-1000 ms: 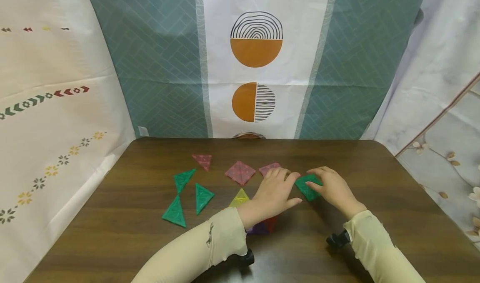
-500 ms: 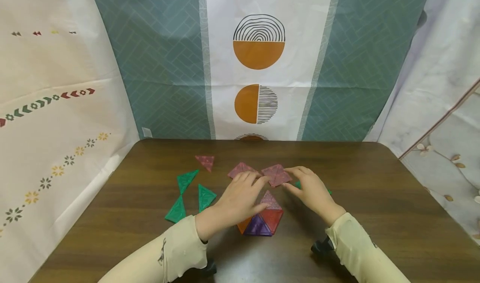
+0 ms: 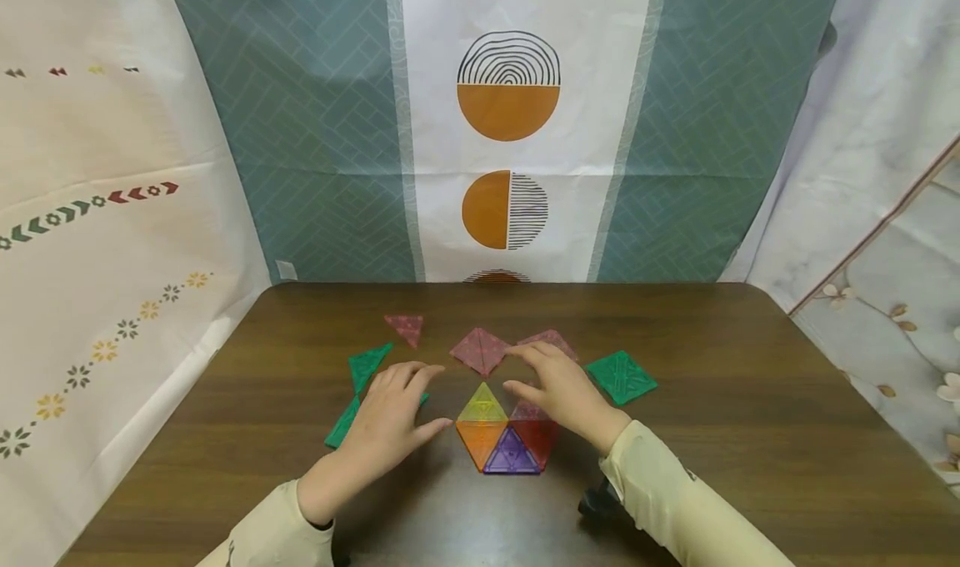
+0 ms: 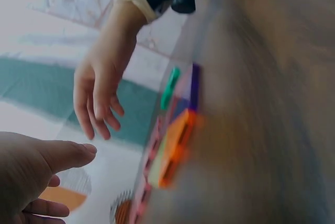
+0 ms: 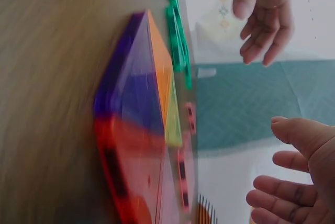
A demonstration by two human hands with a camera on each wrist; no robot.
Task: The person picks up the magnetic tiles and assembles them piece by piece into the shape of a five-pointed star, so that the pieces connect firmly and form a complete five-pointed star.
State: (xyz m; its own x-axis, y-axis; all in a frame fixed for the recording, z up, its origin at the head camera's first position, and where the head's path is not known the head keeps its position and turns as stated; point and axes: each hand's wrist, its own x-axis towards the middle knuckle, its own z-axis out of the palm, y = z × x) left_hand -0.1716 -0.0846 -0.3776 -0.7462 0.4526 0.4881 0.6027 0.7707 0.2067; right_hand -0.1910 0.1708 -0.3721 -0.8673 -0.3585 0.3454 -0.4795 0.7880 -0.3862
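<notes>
My left hand (image 3: pixel 390 413) hovers over the green triangular tiles (image 3: pixel 367 364) at the left of the table, hiding part of them; its fingers are loosely bent and hold nothing. Over the right side of a group of see-through magnetic tiles hangs my right hand (image 3: pixel 562 388), also with nothing in its relaxed fingers. That group joins a yellow tile (image 3: pixel 483 407), an orange tile (image 3: pixel 480 440), a purple tile (image 3: pixel 513 455), a red tile (image 3: pixel 534 439) and a pink one, partly covered by the right hand. In the right wrist view the purple tile (image 5: pixel 131 85) stands slightly raised from the wood.
Behind the group lie a pink tile pair (image 3: pixel 480 351) and more pink tiles (image 3: pixel 552 338), half hidden by the right hand. A single pink triangle (image 3: pixel 407 328) sits further left, and a green tile pair (image 3: pixel 621 377) lies right. Patterned cloths (image 3: pixel 330 175) surround the brown table (image 3: pixel 705 342).
My left hand has moved left, from above the joined tiles to the green triangles. The right hand has come left from the green pair to the joined tiles. Both stay without a tile.
</notes>
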